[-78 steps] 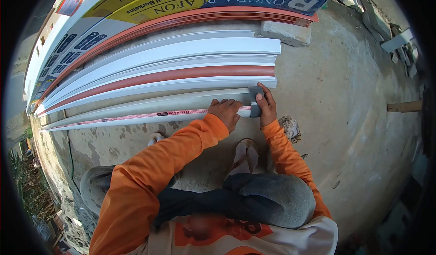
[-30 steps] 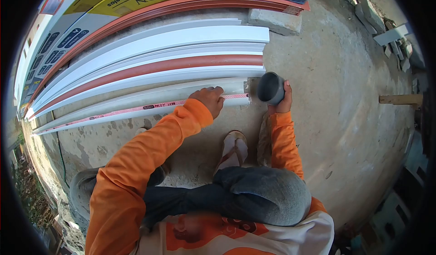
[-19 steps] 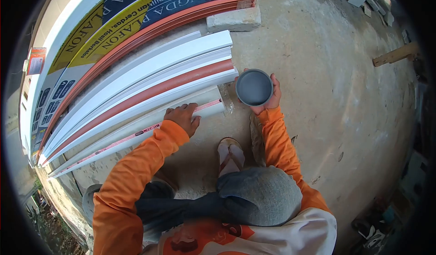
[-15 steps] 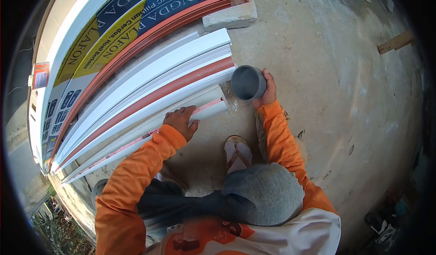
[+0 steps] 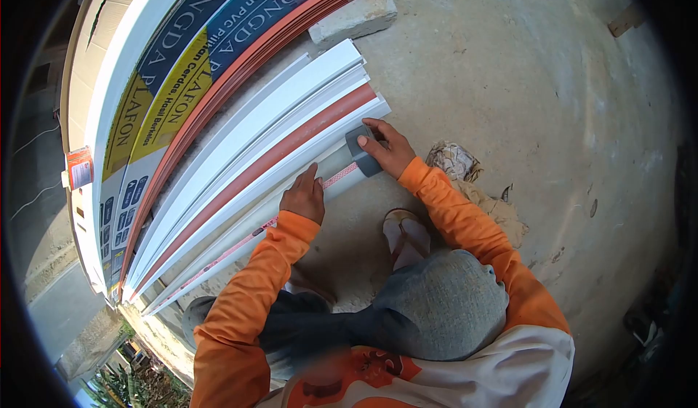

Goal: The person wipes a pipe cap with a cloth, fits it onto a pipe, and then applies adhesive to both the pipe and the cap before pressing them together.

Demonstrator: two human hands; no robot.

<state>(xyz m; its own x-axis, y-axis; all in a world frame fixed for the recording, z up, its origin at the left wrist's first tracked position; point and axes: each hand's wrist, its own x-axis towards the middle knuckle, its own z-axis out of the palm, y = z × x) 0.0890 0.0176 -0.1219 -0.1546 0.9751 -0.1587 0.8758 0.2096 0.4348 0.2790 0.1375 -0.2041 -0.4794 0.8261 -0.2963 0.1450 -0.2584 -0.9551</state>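
Observation:
A long pale PVC pipe point(image 5: 336, 162) with a red printed stripe lies slantwise in front of me. My left hand point(image 5: 304, 196) grips it from above a short way back from the near end, index finger pointing along it. A dark grey pipe fitting point(image 5: 367, 164) sits over the pipe's right end, and my right hand point(image 5: 390, 148) is closed on it, thumb on top and fingers on the far side. How far the fitting covers the pipe end is hidden.
White trim profiles point(image 5: 291, 99) and a red-brown strip point(image 5: 291, 138) lie beside the pipe. Behind them are printed ceiling-panel cartons point(image 5: 196, 59) and a pale block point(image 5: 356, 17). A crumpled wrapper point(image 5: 452, 161) lies on the concrete floor point(image 5: 523, 102) near my sandalled foot point(image 5: 406, 235).
My right hand has brought the grey fitting left and down from beside the pipe onto its end, turning its open mouth out of sight. My left hand stays on the pipe.

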